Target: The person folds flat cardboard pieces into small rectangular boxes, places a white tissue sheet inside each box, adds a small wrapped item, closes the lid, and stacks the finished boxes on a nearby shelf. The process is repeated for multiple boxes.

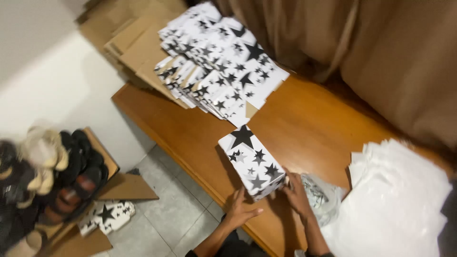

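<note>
Wooden table (304, 123), flat box stack (221, 62), paper pile (395, 200)

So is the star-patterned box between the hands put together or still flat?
Put together: the box stands as a closed block on the table, unlike the flat stack behind it.

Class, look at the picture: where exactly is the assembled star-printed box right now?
In the head view, the star-printed box sits near the front edge of the wooden table, between the left hand and right hand, with the stack of flat star-printed cartons behind it.
</note>
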